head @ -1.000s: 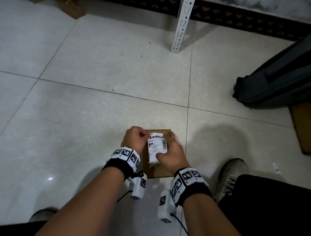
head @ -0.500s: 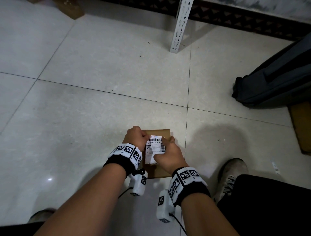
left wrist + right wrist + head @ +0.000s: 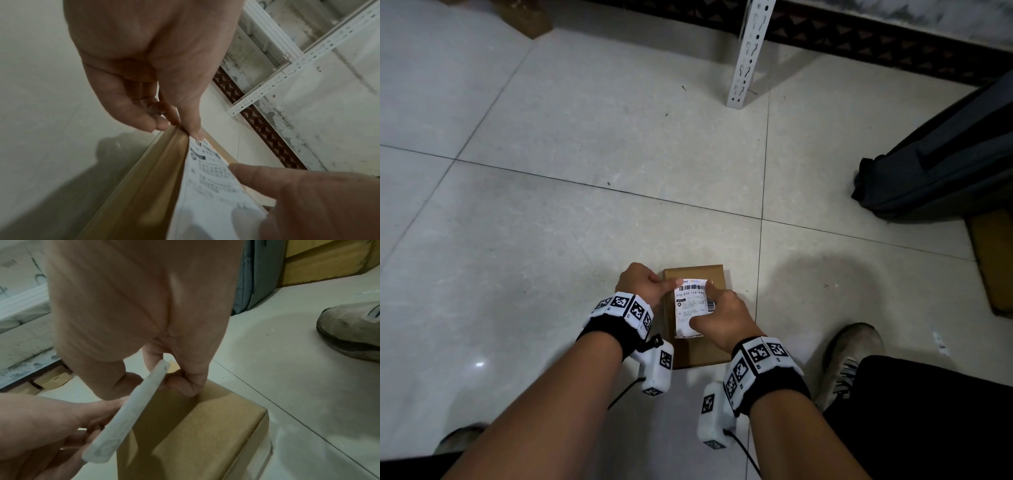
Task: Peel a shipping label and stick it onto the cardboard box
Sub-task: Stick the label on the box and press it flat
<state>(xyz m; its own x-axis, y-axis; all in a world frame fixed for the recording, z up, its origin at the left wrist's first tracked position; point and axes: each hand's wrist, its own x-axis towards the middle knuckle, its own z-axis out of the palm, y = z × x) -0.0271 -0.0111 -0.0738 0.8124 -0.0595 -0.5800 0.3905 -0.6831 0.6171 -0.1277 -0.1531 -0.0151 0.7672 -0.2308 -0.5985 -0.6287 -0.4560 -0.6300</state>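
A small brown cardboard box (image 3: 714, 346) lies on the tiled floor in front of me. Both hands hold a white shipping label (image 3: 690, 308) with a barcode just above its top face. My left hand (image 3: 669, 284) pinches the label's far left corner. My right hand (image 3: 710, 308) grips its right edge between forefinger and thumb. In the right wrist view the label (image 3: 131, 412) shows edge-on, tilted, clear of the box (image 3: 195, 434) and casting a shadow on it. In the left wrist view my left thumb sits on the corner of the label (image 3: 211, 186).
A white slotted shelf post (image 3: 746, 54) stands on the floor beyond the box. A dark bag (image 3: 945, 154) lies at the right, over flat cardboard (image 3: 993, 260). My right shoe (image 3: 849, 359) is close beside the box. More cardboard (image 3: 524, 13) lies far left.
The label has come lower and flatter over the box. My left thumb has stretched onto its far left corner, and my right forefinger has moved to its far right corner.
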